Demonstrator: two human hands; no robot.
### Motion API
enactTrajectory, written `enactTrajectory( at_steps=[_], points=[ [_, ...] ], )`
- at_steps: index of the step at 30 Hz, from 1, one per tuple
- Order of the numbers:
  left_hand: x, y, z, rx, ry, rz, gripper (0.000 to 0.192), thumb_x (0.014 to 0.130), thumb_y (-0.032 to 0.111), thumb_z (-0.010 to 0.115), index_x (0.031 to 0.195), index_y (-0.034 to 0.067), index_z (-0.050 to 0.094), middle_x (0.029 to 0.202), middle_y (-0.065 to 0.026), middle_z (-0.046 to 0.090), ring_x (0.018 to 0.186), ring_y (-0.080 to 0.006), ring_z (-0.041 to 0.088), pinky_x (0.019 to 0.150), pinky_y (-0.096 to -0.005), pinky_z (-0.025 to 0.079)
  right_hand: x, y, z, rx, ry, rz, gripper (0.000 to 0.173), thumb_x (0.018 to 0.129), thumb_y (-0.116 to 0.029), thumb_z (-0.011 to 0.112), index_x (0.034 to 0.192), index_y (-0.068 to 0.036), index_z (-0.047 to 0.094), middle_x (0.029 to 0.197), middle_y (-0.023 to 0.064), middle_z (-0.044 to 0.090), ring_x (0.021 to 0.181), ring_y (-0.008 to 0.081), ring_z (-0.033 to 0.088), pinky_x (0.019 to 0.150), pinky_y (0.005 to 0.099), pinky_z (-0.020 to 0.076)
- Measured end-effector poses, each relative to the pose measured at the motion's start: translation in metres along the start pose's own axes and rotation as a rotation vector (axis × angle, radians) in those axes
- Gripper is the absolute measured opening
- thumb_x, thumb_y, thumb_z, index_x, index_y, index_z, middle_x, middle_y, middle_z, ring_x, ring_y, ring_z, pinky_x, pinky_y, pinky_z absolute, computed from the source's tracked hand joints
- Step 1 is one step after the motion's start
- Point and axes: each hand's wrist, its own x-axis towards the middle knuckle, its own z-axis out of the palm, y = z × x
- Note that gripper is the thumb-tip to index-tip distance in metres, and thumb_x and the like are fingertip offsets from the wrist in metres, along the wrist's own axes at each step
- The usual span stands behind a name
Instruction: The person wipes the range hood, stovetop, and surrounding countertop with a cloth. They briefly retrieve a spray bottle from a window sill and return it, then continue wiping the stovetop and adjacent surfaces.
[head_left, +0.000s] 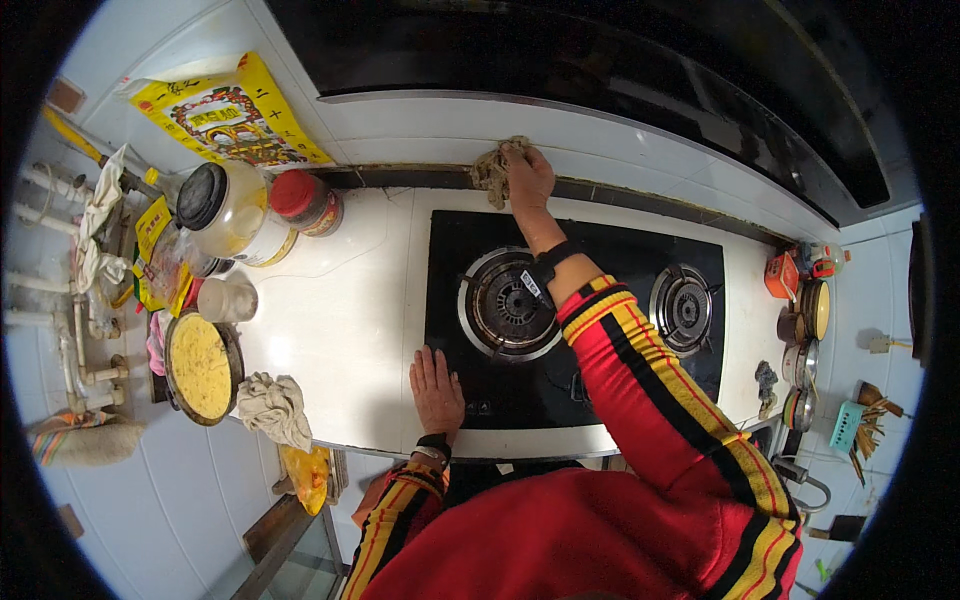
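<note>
My right hand (529, 178) grips a crumpled, stained cloth (493, 174) against the white wall tiles, by the dark strip behind the stove. That arm reaches across a black glass gas stove (577, 232) with two round burners. The left burner (510, 304) is partly covered by my wrist; the right burner (681, 309) lies beyond the forearm. My left hand (436, 391) rests palm down with nothing in it, on the white countertop (337, 300) and the stove's front left edge. Another crumpled cloth (274, 411) sits at the counter's front edge, farther left.
At left stand a large lidded jar (225, 214), a red-lidded jar (306, 202), a cloudy cup (227, 297) and a round pan of yellow food (201, 367). A red box (782, 275) and stacked bowls stand at right. A black range hood (585, 60) overhangs the stove.
</note>
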Motion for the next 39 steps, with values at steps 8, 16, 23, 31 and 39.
enactTrajectory(
  at_steps=[8, 16, 23, 31, 39],
  points=[
    [0.001, 0.0, 0.002, -0.002, 0.012, 0.005, 0.052, 0.092, 0.016, 0.049, 0.139, -0.003, 0.037, 0.149, -0.0242, 0.028, 0.138, -0.0427, 0.025, 0.113, -0.0537, 0.019, 0.033, 0.033, -0.079, -0.25, 0.263, 0.028, 0.031, 0.086, -0.03, 0.067, 0.102, -0.003, 0.069, 0.092, 0.014, 0.069, 0.089, 0.0329, 0.063, 0.077, 0.0468, 0.0481],
    [0.002, 0.004, -0.001, 0.036, -0.027, 0.008, 0.052, 0.092, 0.013, 0.05, 0.138, -0.004, 0.036, 0.149, -0.0256, 0.028, 0.139, -0.0433, 0.025, 0.114, -0.0525, 0.019, 0.075, 0.034, -0.313, 0.179, 0.083, -0.029, 0.034, 0.095, -0.026, 0.056, 0.122, -0.004, 0.057, 0.103, 0.0084, 0.064, 0.085, 0.023, 0.064, 0.07, 0.0398, 0.0548],
    [0.004, 0.004, 0.001, 0.082, -0.027, 0.04, 0.051, 0.094, 0.015, 0.047, 0.14, -0.004, 0.034, 0.149, -0.0253, 0.027, 0.14, -0.0413, 0.022, 0.115, -0.0512, 0.016, 0.05, 0.01, -0.233, 0.759, -0.019, 0.29, 0.036, 0.102, -0.028, 0.043, 0.125, -0.002, 0.054, 0.117, 0.009, 0.062, 0.105, 0.0231, 0.061, 0.088, 0.0374, 0.051],
    [0.001, 0.0, 0.005, 0.086, -0.044, 0.03, 0.05, 0.095, 0.016, 0.045, 0.14, -0.004, 0.035, 0.15, -0.0247, 0.027, 0.141, -0.0417, 0.021, 0.115, -0.0512, 0.015, 0.045, 0.008, -0.167, 0.914, 0.185, 0.467, 0.042, 0.103, -0.039, 0.038, 0.126, -0.007, 0.053, 0.119, 0.0075, 0.06, 0.106, 0.0244, 0.058, 0.089, 0.0427, 0.0508],
    [0.004, 0.002, 0.003, 0.084, -0.065, 0.016, 0.049, 0.095, 0.016, 0.045, 0.139, -0.004, 0.036, 0.15, -0.0248, 0.027, 0.141, -0.0422, 0.021, 0.114, -0.0525, 0.017, 0.033, 0.004, -0.143, 0.945, 0.103, 0.427, 0.039, 0.103, -0.036, 0.04, 0.128, -0.008, 0.05, 0.12, 0.0066, 0.056, 0.104, 0.0248, 0.057, 0.087, 0.044, 0.0506]
  ],
)
